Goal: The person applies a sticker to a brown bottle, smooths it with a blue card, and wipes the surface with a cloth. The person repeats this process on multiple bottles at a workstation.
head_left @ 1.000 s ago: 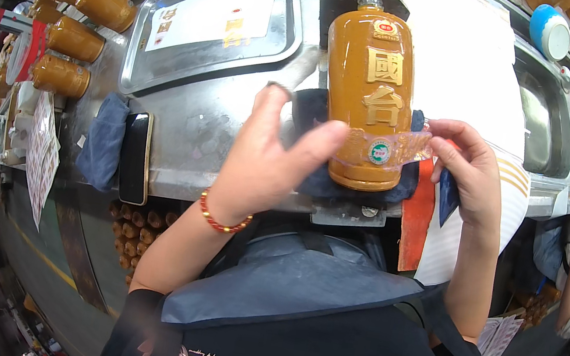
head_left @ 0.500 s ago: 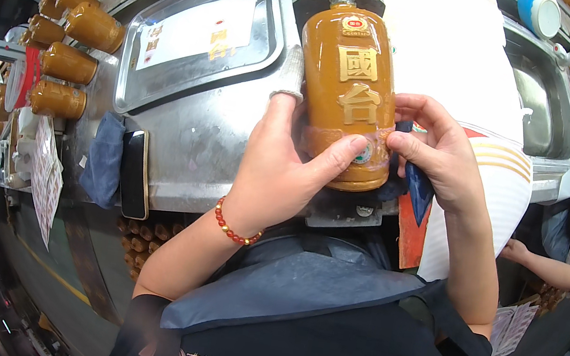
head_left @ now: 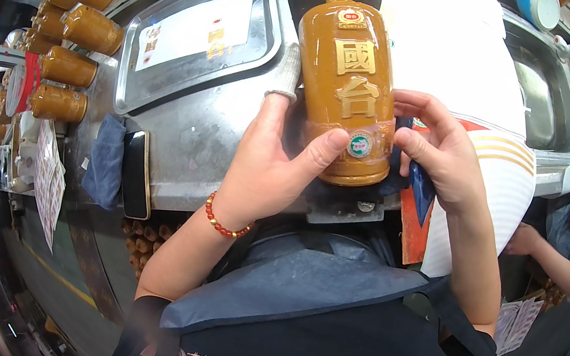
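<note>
A glossy amber-brown bottle point(head_left: 345, 57) with raised gold characters and a clear neck leans back over the metal worktop, its base toward me. My left hand point(head_left: 282, 148) holds it from the left side, thumb across the lower front, a white knitted sleeve on one finger. Near that thumb is a round green-and-white sticker point(head_left: 359, 145) beside a clear band round the bottle's lower part. My right hand point(head_left: 441, 154) is curled at the bottle's right edge, fingertips against it. A dark blue pointed tool point(head_left: 420, 192) sticks out below these fingers; its upper end is hidden.
On the left lie a metal tray point(head_left: 127, 90) with a sticker sheet point(head_left: 189, 32), a blue cloth point(head_left: 105, 157) and a phone point(head_left: 137, 173). Several brown bottles point(head_left: 92, 28) stand beyond. White paper point(head_left: 440, 46) and a sink point(head_left: 535, 106) are right; another person's arm point(head_left: 545, 256) is nearby.
The bottle has shifted slightly left and turned a little. My left thumb has slid left, showing more of the round sticker. My right thumb has drawn slightly away from the bottle.
</note>
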### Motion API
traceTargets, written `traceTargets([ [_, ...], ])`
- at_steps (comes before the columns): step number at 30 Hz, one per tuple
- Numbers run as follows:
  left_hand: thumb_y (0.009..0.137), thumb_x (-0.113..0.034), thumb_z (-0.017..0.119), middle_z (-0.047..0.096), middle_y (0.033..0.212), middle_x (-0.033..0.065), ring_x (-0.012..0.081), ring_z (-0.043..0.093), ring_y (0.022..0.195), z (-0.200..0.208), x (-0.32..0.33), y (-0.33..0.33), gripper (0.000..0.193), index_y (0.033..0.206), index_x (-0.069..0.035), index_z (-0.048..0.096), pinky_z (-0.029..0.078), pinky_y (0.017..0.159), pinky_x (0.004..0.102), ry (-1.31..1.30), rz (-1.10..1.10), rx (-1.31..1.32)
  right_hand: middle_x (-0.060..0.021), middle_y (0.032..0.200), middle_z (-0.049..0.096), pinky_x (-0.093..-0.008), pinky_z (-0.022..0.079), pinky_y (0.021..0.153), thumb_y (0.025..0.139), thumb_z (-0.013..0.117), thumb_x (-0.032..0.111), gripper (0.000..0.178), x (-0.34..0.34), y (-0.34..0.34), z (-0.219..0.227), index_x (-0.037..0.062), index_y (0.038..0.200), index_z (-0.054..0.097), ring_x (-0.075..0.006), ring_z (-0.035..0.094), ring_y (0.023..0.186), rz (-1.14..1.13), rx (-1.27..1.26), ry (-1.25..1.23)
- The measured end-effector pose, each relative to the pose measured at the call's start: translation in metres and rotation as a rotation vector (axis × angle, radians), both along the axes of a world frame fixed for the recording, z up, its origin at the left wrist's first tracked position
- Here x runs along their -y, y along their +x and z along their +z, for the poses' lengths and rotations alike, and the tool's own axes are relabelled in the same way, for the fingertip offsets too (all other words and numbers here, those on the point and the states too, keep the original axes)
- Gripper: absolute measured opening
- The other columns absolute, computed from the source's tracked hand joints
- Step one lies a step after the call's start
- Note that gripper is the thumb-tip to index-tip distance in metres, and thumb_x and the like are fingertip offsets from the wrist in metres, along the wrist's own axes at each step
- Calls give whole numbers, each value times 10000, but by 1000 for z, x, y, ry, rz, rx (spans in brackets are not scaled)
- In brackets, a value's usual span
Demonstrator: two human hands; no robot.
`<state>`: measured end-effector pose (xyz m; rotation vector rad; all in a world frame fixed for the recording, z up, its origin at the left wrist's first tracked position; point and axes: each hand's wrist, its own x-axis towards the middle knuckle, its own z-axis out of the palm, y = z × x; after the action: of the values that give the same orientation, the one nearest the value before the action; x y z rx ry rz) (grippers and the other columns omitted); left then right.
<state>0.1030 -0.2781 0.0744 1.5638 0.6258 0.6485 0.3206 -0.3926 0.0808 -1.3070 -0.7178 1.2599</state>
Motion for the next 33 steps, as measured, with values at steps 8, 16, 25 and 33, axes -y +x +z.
traceTargets([
  [8,908,-157,806,239,1689,181,274,184,1581,-12,2,-14,992,1628,66,162,117,1281,399,109,-132,-87,-145,1410,581,-162,479,650,831,868,84,766,14,-16,1,17,1496,494,-7,579,702,-13,203,42],
  [16,907,-410,807,357,1587,247,369,311,1480,-27,3,-15,983,1606,22,268,301,1204,454,161,-74,-14,-166,1477,545,-179,508,665,832,839,24,792,13,-16,5,15,1527,460,-23,589,713,-1,167,2],
  [25,993,-434,707,406,1560,272,372,251,1531,-19,3,-4,722,1489,33,465,325,1192,443,-14,23,-53,-166,1473,549,-200,526,670,877,809,49,764,6,-17,9,-18,1535,425,-36,608,722,-7,150,-9],
  [33,986,-444,711,375,1566,293,395,247,1519,-23,6,-1,722,1469,39,475,306,1196,472,22,53,-16,-159,1448,564,-206,525,680,882,809,51,742,7,-18,4,-29,1521,441,-51,619,735,-22,118,-13],
])
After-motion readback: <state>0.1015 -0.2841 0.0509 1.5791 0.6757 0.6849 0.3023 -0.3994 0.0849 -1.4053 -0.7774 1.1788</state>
